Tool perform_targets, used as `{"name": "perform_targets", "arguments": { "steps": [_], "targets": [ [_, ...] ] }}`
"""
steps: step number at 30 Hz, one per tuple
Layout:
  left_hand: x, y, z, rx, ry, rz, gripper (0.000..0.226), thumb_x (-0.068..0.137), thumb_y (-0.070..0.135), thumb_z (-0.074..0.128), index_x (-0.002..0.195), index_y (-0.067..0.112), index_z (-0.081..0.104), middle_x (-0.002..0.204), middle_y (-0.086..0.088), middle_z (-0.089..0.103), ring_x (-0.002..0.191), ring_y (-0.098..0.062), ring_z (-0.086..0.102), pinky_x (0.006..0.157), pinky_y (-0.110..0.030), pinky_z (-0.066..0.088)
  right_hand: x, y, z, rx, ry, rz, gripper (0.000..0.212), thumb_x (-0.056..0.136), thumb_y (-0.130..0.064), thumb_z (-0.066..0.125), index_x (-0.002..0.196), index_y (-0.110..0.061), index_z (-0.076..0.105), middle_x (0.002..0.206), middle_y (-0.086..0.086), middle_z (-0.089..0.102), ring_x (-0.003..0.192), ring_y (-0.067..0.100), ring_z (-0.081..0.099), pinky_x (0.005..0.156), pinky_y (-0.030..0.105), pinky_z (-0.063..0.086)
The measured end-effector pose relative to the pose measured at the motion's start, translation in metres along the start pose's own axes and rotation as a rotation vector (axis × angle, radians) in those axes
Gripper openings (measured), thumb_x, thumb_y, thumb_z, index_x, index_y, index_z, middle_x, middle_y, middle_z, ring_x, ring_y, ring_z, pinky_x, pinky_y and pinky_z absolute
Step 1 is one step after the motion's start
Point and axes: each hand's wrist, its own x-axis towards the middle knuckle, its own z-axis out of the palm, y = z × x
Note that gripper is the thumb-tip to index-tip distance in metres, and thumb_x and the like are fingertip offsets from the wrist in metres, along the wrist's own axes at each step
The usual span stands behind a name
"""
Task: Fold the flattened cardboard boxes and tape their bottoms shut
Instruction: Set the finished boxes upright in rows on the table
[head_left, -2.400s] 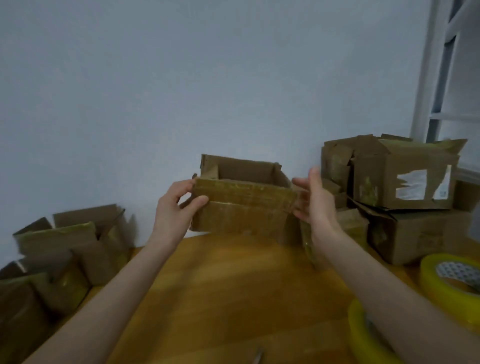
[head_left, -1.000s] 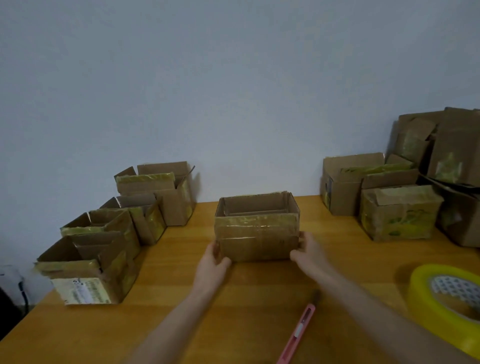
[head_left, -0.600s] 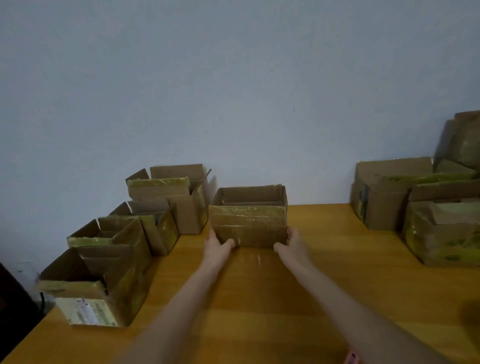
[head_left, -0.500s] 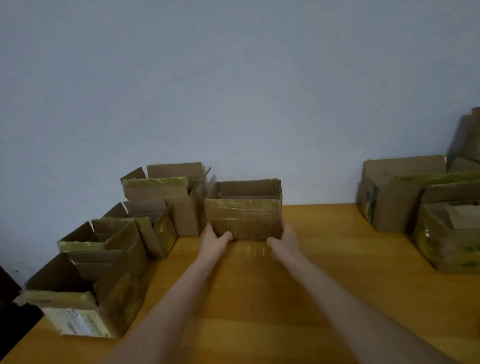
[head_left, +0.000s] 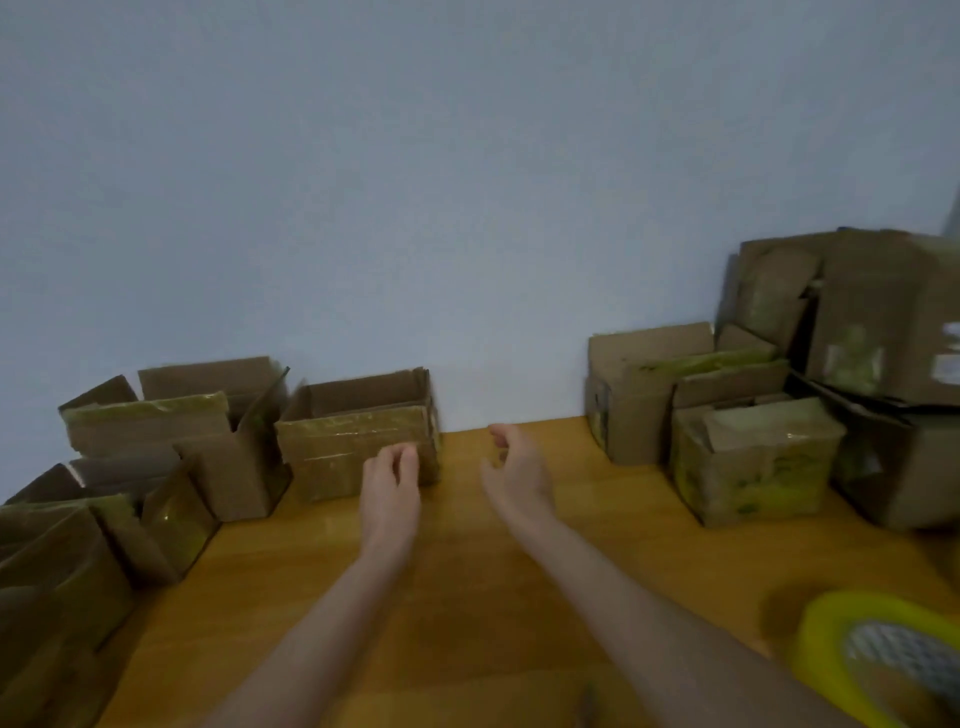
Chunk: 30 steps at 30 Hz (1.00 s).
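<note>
A bare strip of wooden table (head_left: 467, 597) ran from the near edge to the far wall, between two groups of boxes. On the left, a row of open-topped boxes (head_left: 130, 431) lined the table's left side, flaps raised. Just right of that row, against the wall, stood the folded box (head_left: 353, 441), upright and top open, with yellowish tape across its near face. Only its inner walls showed. The left hand (head_left: 390, 488) hovered at its near right corner, fingers loosely curled, holding nothing; contact could not be determined. The right hand (head_left: 514, 475) hung over bare table, fingers relaxed, holding nothing. Stacked boxes (head_left: 753, 462) crowded the far right. A yellow tape roll (head_left: 821, 639) lay near right.
</note>
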Motion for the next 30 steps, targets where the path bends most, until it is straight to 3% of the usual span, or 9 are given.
{"name": "perform_targets", "arguments": {
  "steps": [3,5,8,11,13,15,17,24,30],
  "targets": [
    [-0.017,0.057,0.036,0.03,-0.139,0.164,0.04,0.099,0.033,0.041,0.063,0.022,0.056,0.077,0.0,0.061,0.076,-0.018,0.056,0.069,-0.03,0.039,-0.003,0.001,-0.052,-0.034,0.149,-0.096,0.042,0.088,-0.008,0.051,0.128,-0.02,0.049,0.127,-0.002,0.05,0.114,0.013,0.049,0.09,0.024,0.042],
    [-0.022,0.089,0.059,0.078,-0.224,0.246,0.045,0.096,0.039,0.048,0.056,0.019,0.052,0.065,0.001,0.059,0.066,-0.018,0.056,0.063,-0.03,0.038,0.0,0.005,-0.087,-0.075,0.229,-0.111,0.04,0.088,-0.009,0.052,0.127,-0.02,0.05,0.126,-0.002,0.049,0.115,0.015,0.048,0.095,0.029,0.042],
    [-0.019,0.127,0.107,0.14,-0.31,0.316,0.023,0.082,0.041,0.068,0.09,0.021,0.061,0.1,0.001,0.062,0.093,-0.017,0.059,0.077,-0.029,0.044,0.006,0.02,-0.137,-0.061,0.335,-0.051,0.037,0.088,-0.014,0.056,0.123,-0.022,0.052,0.125,-0.001,0.049,0.115,0.018,0.048,0.099,0.034,0.042],
    [-0.004,0.15,0.15,0.181,-0.434,0.354,0.07,0.077,0.035,0.074,0.137,0.019,0.041,0.135,0.003,0.05,0.123,-0.018,0.048,0.098,-0.034,0.042,0.01,0.037,-0.163,-0.03,0.367,-0.022,0.035,0.09,-0.014,0.054,0.123,-0.024,0.051,0.126,-0.004,0.047,0.112,0.012,0.048,0.093,0.027,0.043],
    [0.007,0.153,0.172,0.247,-0.458,0.366,0.066,0.08,0.032,0.071,0.138,0.019,0.043,0.134,-0.001,0.053,0.122,-0.022,0.05,0.098,-0.034,0.042,0.012,0.043,-0.168,-0.021,0.369,-0.029,0.035,0.091,-0.012,0.053,0.123,-0.025,0.051,0.126,-0.005,0.047,0.109,0.009,0.047,0.089,0.024,0.043],
    [0.018,0.149,0.18,0.291,-0.409,0.326,0.03,0.084,0.028,0.067,0.112,0.017,0.062,0.112,-0.006,0.067,0.104,-0.024,0.061,0.089,-0.035,0.049,0.013,0.045,-0.168,-0.027,0.363,-0.047,0.035,0.091,-0.011,0.051,0.123,-0.024,0.051,0.124,-0.006,0.048,0.108,0.008,0.046,0.088,0.022,0.042],
    [0.022,0.142,0.168,0.298,-0.314,0.309,0.01,0.087,0.025,0.063,0.084,0.016,0.062,0.087,-0.007,0.069,0.086,-0.025,0.064,0.079,-0.037,0.052,0.012,0.045,-0.166,-0.04,0.364,-0.082,0.035,0.09,-0.008,0.05,0.122,-0.023,0.052,0.122,-0.006,0.049,0.107,0.008,0.046,0.086,0.02,0.04],
    [0.002,0.078,0.031,0.322,-0.162,0.429,0.015,0.088,0.014,0.063,0.076,0.018,0.055,0.082,0.001,0.063,0.078,-0.014,0.058,0.074,-0.029,0.05,-0.012,0.021,-0.159,-0.013,0.505,-0.203,0.033,0.091,-0.023,0.055,0.123,-0.02,0.051,0.122,-0.002,0.048,0.11,0.012,0.046,0.092,0.032,0.045],
    [-0.043,0.025,-0.095,0.402,-0.168,0.625,0.019,0.082,0.002,0.068,0.079,0.019,0.061,0.079,0.013,0.058,0.076,-0.002,0.058,0.067,-0.014,0.048,-0.037,-0.013,-0.123,0.18,-0.003,0.191,0.073,0.086,-0.055,0.055,0.143,-0.015,0.033,0.146,0.005,0.038,0.13,0.026,0.04,0.103,0.041,0.037]
  ]
}}
